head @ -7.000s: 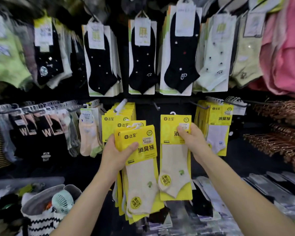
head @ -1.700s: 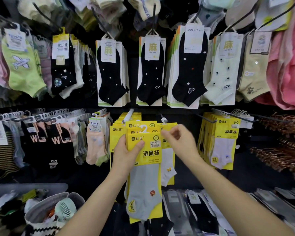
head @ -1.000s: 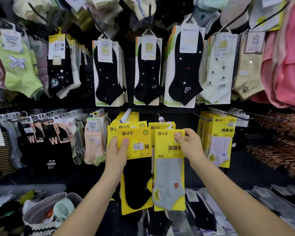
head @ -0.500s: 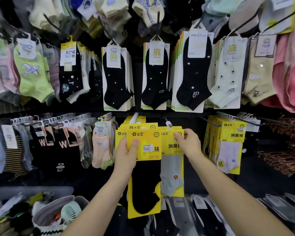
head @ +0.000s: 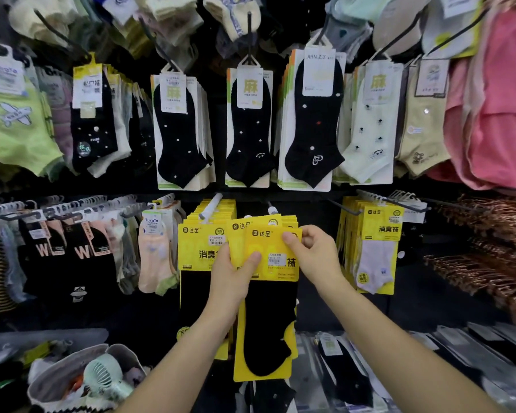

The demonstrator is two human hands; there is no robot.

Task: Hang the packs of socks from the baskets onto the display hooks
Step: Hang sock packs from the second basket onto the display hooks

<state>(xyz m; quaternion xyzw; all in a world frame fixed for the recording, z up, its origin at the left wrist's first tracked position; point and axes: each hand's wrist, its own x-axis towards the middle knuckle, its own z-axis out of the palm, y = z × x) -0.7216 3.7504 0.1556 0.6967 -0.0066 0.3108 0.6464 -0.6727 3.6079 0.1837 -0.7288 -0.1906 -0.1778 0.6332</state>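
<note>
Head view: both hands on a yellow sock pack at the display hooks.
Left hand [head: 231, 281] closed on pack [head: 268, 308], thumb across card; right hand [head: 313, 254] pinching top right corner, just below white-tipped hook [head: 271, 209], centre of lower row.

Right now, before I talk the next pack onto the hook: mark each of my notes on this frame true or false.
1. Both hands hold the front yellow pack, left hand at its left edge, right hand at its top right corner. True.
2. The sock in that pack is grey. False: it is black.
3. The yellow packs on the far right hook show a black sock. False: the sock there is pale.
4. A small fan lies in the basket at lower left. True.
</note>
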